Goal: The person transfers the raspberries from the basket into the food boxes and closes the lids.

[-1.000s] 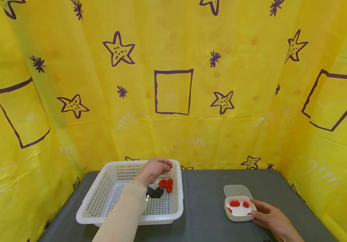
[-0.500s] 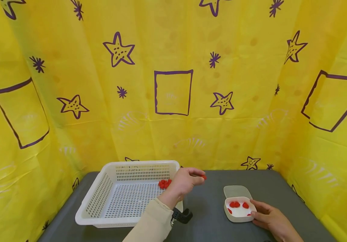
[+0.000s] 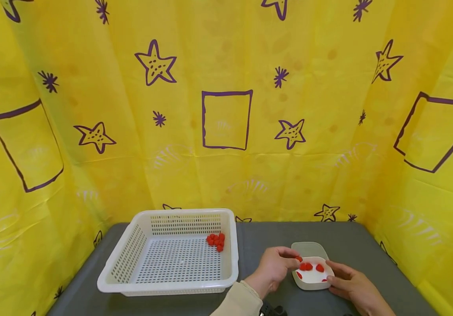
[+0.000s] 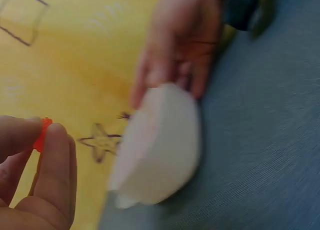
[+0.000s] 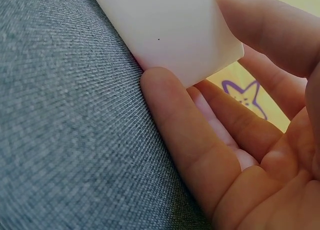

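My left hand (image 3: 275, 268) is over the left edge of a small white box (image 3: 312, 286). Between thumb and fingers it pinches a small red lumpy piece (image 4: 45, 131), held apart from the box in the left wrist view. Several like red pieces (image 3: 319, 267) lie spread on the box's white floor. The box's translucent lid (image 3: 308, 249) is folded back behind it. At the box's right side my right hand (image 3: 354, 284) holds the wall (image 5: 170, 34), thumb near the top edge and fingers lower down. The box looks blurred in the left wrist view.
A large white perforated basket (image 3: 167, 288) stands on the grey table (image 3: 264, 235) at the left. A cluster of red pieces (image 3: 216, 240) sits at its right inner corner. Yellow printed cloth (image 3: 226, 184) rises behind and on both sides.
My left hand has carried a red piece out of the basket, rightward across the table and over the box's left edge. My right hand and the box have stayed in place.
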### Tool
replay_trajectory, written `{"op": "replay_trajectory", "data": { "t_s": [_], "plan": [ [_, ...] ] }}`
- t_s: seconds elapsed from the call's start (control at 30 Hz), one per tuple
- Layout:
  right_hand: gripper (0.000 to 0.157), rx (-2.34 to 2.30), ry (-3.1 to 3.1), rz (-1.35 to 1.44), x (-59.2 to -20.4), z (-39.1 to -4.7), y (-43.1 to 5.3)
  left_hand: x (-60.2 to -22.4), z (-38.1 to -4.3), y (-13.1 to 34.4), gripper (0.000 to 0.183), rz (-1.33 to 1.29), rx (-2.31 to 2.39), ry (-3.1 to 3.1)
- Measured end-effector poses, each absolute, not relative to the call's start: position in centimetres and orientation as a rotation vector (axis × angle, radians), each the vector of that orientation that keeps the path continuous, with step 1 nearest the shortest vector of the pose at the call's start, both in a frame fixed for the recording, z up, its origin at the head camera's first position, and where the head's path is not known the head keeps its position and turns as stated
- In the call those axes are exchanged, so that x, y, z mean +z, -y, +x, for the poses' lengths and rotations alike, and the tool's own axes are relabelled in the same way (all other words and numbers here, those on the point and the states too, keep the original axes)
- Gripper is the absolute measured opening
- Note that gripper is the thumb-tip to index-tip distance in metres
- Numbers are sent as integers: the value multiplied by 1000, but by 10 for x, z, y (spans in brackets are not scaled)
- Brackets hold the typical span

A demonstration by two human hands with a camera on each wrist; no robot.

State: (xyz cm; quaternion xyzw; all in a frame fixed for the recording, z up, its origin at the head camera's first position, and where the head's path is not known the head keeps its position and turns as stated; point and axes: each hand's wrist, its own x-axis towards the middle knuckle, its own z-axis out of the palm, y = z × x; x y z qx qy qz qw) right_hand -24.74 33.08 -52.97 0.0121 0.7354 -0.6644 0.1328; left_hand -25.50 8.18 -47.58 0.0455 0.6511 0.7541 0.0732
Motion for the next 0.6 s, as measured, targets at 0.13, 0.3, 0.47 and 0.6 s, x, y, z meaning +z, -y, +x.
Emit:
{"op": "replay_trajectory", "data": {
  "t_s": [0.13, 0.3, 0.47, 0.6],
  "plan": [
    [65, -1928, -2123, 4, -530, -247, -333, -489, -256, -102, 20, 79, 2265, -1975],
    [64, -1944, -2104, -21, -530, -247, -333, -495, -257, -116, 16, 111, 2195, -2137],
    [64, -1943, -2102, -20, -532, -247, -332, -499, -258, -122, 16, 155, 2132, -2262],
    [65, -1939, -2104, -14, -532, -247, -333, -501, -258, -124, 17, 196, 2058, -2356]
  ]
}}
